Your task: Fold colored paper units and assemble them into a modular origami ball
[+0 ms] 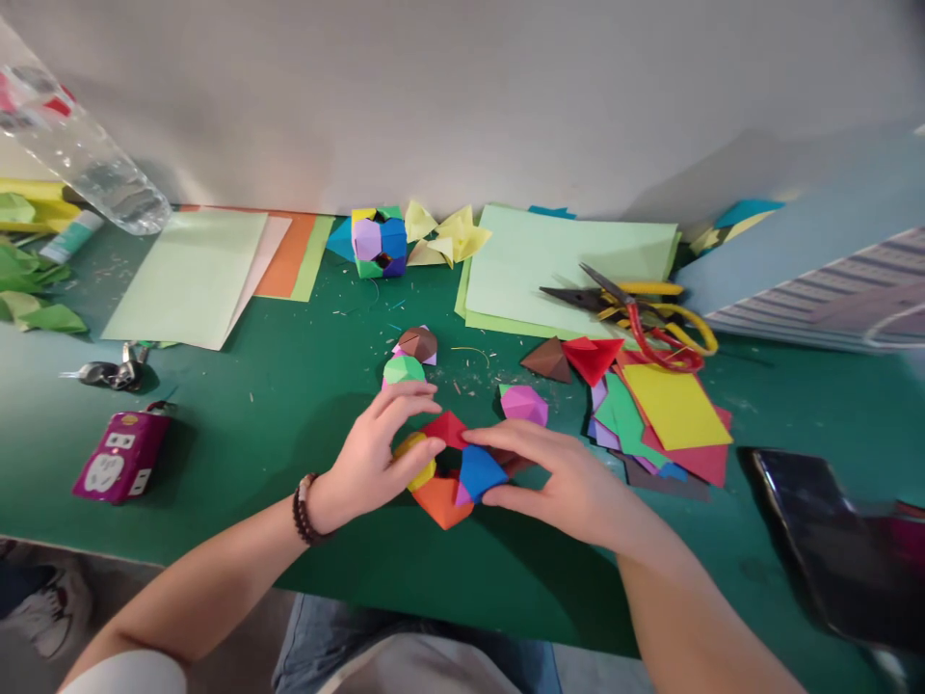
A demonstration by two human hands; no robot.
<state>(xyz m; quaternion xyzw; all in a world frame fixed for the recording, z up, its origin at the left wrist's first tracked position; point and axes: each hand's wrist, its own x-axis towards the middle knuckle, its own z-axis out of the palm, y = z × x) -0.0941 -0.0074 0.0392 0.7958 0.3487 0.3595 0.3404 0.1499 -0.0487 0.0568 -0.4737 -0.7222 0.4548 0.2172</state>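
Observation:
In front of me on the green table lies a ring of folded paper pieces. Its red piece [444,428] is at the far side, the yellow piece [415,461] at left, the orange piece [442,501] nearest me and the blue piece [482,470] at right, with a bit of purple beside it. Thumb and fingers of my left hand [376,445] close around the yellow piece. My right hand [553,472] pinches the blue piece between thumb and forefinger; its other fingers are partly hidden. Just beyond are a green folded piece [403,370] and a pink one [525,405].
A finished-looking multicoloured paper ball [380,243] stands by the wall. Scissors and pliers [636,308] lie on pale green sheets [564,246], near coloured paper squares [672,405]. A phone [816,540] is at right; a purple box [121,458], keys [112,373] and water bottle [108,164] at left.

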